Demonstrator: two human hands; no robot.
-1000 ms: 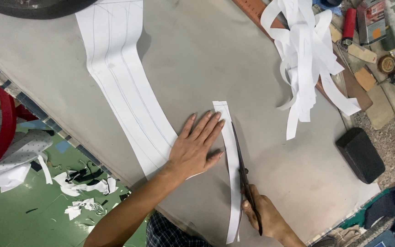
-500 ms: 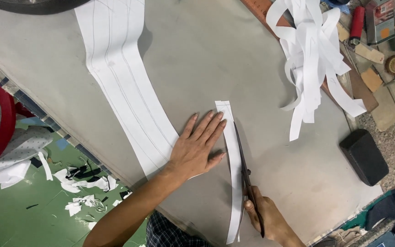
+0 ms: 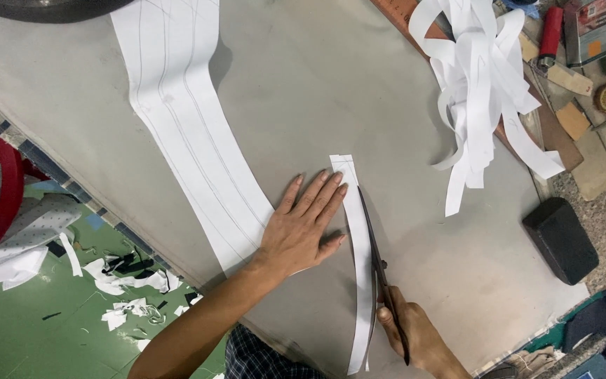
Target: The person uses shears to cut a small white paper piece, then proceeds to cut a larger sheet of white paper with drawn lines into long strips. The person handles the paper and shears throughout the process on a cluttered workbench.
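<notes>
— Scissors have slid a bit further up the strip since a moment ago, and our flat hand has hardly moved. See it?

— Yes. Our right hand (image 3: 415, 335) is wrapped round the handles of the long dark metal scissors (image 3: 380, 263), fingers curled tight on them. The blades point up the grey surface (image 3: 331, 91), right along the edge of the narrow curved white paper strip (image 3: 360, 267).

— And our left hand (image 3: 303, 228)?

— It lies flat, fingers (image 3: 317, 196) spread wide, pressing down the wide white paper piece with pencil lines (image 3: 184, 119). The fingertips just touch the narrow strip.

— So where is the strip now?

— It lies on the surface between our two hands, from near our body up past the fingertips. We cannot tell how far along it is cut loose.

— How do we cut well here?

— We think slow, long snips are best. We keep the blades on the curved line and do not shut them all the way, so the edge stays smooth.

— And the flat hand?

— We keep it pressing, close to the blades but not in front of them. If the paper slips, the cut may wobble.

— What about that heap of loose white paper strips (image 3: 482, 91) and the black block (image 3: 559, 238)?

— They sit well apart, on the right. They are not in our way.
</notes>
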